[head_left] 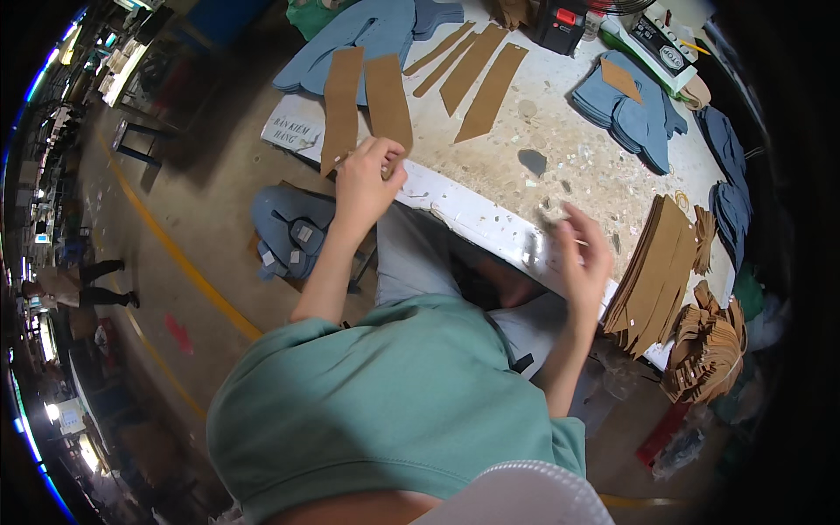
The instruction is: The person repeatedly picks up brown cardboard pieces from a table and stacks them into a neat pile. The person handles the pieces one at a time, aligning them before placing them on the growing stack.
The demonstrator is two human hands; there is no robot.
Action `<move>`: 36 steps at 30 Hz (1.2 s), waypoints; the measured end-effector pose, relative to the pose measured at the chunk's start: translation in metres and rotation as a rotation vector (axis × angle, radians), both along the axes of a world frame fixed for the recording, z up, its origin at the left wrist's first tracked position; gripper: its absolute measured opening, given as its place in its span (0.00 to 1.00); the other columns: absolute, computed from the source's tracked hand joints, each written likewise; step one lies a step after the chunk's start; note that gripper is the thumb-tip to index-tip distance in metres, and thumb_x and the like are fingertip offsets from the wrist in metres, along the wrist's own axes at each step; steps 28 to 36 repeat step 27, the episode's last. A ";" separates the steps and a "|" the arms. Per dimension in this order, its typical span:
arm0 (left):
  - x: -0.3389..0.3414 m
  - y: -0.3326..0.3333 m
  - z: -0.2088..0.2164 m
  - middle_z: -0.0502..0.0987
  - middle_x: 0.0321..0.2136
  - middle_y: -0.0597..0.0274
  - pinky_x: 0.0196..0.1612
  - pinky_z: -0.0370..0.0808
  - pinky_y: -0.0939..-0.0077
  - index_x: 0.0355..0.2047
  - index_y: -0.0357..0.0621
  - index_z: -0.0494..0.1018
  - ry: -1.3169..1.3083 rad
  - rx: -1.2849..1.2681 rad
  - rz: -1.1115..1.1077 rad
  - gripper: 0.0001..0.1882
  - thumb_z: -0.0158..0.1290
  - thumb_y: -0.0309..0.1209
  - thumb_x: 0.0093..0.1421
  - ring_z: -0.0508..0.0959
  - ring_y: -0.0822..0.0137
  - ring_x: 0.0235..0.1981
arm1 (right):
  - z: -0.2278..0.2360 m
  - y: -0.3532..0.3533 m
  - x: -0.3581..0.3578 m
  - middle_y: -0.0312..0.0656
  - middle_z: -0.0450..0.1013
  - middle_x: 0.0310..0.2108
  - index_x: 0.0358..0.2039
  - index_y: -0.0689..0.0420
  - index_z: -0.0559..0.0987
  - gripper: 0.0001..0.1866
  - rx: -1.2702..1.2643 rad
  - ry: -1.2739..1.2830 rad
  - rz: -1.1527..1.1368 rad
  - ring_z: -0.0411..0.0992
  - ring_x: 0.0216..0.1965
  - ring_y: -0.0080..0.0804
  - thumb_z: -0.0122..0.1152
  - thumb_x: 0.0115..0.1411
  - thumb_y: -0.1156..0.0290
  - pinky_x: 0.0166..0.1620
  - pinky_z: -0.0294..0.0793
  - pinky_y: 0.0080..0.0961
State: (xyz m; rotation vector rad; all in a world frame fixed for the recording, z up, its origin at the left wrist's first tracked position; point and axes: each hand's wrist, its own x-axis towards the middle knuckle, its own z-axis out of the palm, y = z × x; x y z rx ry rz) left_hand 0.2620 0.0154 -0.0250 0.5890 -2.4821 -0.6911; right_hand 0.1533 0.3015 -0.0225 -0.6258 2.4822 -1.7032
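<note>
My left hand is at the table's near edge, its fingers curled together over the lower end of a brown strip. Whether anything is pinched in those fingers is hidden. Another brown strip lies just to its left, reaching over the edge. Further in, two more wide brown strips and two narrow ones lie slanted side by side. My right hand, slightly blurred, hovers by the near edge with thumb and fingers apart, left of a fanned stack of brown strips. I see nothing held in it.
Blue-grey cut pieces lie at the far left, another stack at the right. A tied brown bundle is at the right edge. A black device stands at the back. More blue pieces sit below the table, left.
</note>
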 end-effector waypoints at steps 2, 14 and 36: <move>0.001 0.021 0.008 0.76 0.29 0.60 0.32 0.74 0.75 0.35 0.42 0.76 0.020 0.165 -0.078 0.10 0.58 0.24 0.50 0.77 0.67 0.29 | -0.010 -0.037 0.004 0.41 0.76 0.33 0.54 0.56 0.75 0.18 -0.308 -0.380 0.253 0.73 0.33 0.20 0.57 0.64 0.71 0.35 0.73 0.18; 0.013 -0.088 -0.003 0.79 0.33 0.55 0.37 0.76 0.69 0.38 0.41 0.77 -0.043 -0.387 0.440 0.16 0.62 0.39 0.54 0.80 0.59 0.34 | -0.004 -0.119 0.001 0.51 0.74 0.43 0.53 0.59 0.74 0.24 0.073 0.076 0.376 0.75 0.35 0.44 0.56 0.53 0.81 0.41 0.74 0.32; 0.013 -0.144 -0.046 0.77 0.46 0.51 0.49 0.71 0.65 0.34 0.44 0.80 -0.103 0.307 0.271 0.18 0.65 0.42 0.48 0.76 0.58 0.46 | 0.002 0.004 -0.034 0.43 0.73 0.50 0.52 0.55 0.76 0.25 0.032 -0.080 -0.015 0.74 0.41 0.29 0.53 0.54 0.85 0.40 0.74 0.21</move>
